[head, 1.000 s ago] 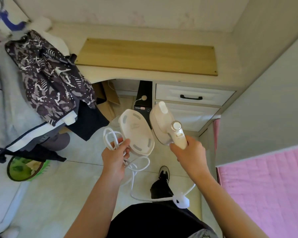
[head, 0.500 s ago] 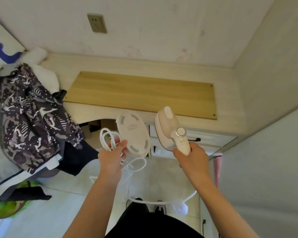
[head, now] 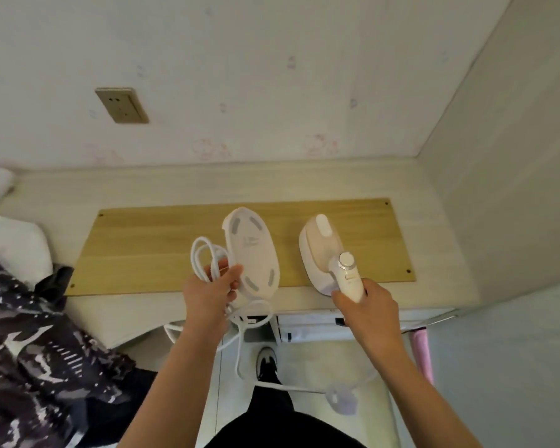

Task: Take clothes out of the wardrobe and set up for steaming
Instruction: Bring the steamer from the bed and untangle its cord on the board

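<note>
White plastic steamer (head: 324, 253) in my right grip (head: 364, 305), oval base (head: 251, 253) and cord in left (head: 209, 291); patterned clothes (head: 29, 350) out at eight o'clock, plugging remains.

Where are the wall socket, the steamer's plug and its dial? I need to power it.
wall socket (head: 122, 105), head view, faceplate centre.
plug (head: 341, 398), head view, plug body.
dial (head: 346, 261), head view, round knob top.

A pale desk (head: 304, 179) runs along the far wall, with a light wooden board (head: 149, 247) lying flat on its top. White fabric (head: 10, 244) rests at the desk's left end, and patterned dark clothes (head: 23, 344) drape over the near left edge. Below is tiled floor (head: 317, 360).
</note>
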A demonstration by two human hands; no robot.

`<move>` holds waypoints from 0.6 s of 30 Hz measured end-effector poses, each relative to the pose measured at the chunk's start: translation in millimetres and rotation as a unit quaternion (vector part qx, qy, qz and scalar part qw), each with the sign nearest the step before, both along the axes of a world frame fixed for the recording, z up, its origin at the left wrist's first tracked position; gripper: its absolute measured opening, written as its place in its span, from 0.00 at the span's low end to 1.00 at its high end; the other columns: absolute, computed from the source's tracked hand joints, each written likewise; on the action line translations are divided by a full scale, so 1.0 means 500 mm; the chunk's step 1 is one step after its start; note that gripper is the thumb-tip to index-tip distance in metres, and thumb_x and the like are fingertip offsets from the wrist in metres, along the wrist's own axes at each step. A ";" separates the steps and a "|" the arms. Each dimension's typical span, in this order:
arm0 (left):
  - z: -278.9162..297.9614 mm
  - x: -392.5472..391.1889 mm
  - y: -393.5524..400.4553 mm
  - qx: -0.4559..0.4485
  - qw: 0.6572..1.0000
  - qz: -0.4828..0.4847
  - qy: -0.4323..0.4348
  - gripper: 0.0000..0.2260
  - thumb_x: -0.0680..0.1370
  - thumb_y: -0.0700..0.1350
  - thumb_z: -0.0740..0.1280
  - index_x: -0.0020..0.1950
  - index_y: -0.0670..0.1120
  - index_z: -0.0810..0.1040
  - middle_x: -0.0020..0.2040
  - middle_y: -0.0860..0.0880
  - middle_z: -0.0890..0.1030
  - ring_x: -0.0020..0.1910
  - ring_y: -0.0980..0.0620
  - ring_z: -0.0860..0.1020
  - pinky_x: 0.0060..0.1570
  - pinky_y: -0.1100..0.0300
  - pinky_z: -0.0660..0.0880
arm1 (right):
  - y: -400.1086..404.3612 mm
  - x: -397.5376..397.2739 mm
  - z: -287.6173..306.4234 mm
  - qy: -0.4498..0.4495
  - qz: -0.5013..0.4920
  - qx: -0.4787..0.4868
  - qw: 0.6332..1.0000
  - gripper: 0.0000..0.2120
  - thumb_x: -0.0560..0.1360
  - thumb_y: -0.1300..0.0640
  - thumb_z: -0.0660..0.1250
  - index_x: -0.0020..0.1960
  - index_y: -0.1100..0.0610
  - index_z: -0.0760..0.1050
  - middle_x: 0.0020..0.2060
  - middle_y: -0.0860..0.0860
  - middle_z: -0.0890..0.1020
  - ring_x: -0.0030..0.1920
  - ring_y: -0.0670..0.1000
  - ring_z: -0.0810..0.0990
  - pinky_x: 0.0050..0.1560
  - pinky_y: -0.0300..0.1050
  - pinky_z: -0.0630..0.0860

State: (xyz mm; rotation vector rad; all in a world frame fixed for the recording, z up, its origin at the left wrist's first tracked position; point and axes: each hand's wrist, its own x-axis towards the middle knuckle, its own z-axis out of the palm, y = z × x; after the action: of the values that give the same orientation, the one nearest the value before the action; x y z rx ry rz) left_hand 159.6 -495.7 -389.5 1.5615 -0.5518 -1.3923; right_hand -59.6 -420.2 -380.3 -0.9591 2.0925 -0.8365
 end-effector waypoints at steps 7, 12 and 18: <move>-0.012 -0.008 -0.154 0.016 0.994 -0.098 -0.035 0.04 0.73 0.36 0.72 0.45 0.44 0.82 0.31 0.45 0.78 0.29 0.51 0.74 0.32 0.58 0.70 | -0.103 0.019 -0.010 0.026 -0.052 0.014 0.998 0.10 0.70 0.50 0.71 0.37 0.55 0.72 0.31 0.51 0.79 0.32 0.53 0.80 0.33 0.46 0.74; -0.051 -0.042 -0.215 0.048 0.991 -0.116 -0.056 0.04 0.70 0.37 0.75 0.42 0.44 0.83 0.31 0.44 0.80 0.29 0.49 0.76 0.32 0.57 0.71 | -0.134 0.006 -0.015 0.029 -0.075 0.025 0.996 0.09 0.69 0.51 0.70 0.38 0.55 0.73 0.32 0.52 0.79 0.33 0.54 0.81 0.32 0.45 0.74; -0.089 -0.101 -0.241 0.096 0.984 -0.137 -0.058 0.05 0.69 0.39 0.76 0.42 0.42 0.83 0.30 0.46 0.81 0.30 0.48 0.77 0.35 0.56 0.73 | -0.157 -0.033 -0.022 0.047 -0.096 0.041 0.993 0.09 0.69 0.52 0.70 0.39 0.55 0.73 0.33 0.52 0.79 0.34 0.53 0.80 0.34 0.47 0.75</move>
State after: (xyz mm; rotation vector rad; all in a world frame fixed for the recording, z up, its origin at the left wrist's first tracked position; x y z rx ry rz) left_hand 109.2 -616.3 -434.1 1.7811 -0.7452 -1.6058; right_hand -76.0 -498.8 -391.5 -0.7765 2.3087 -0.8062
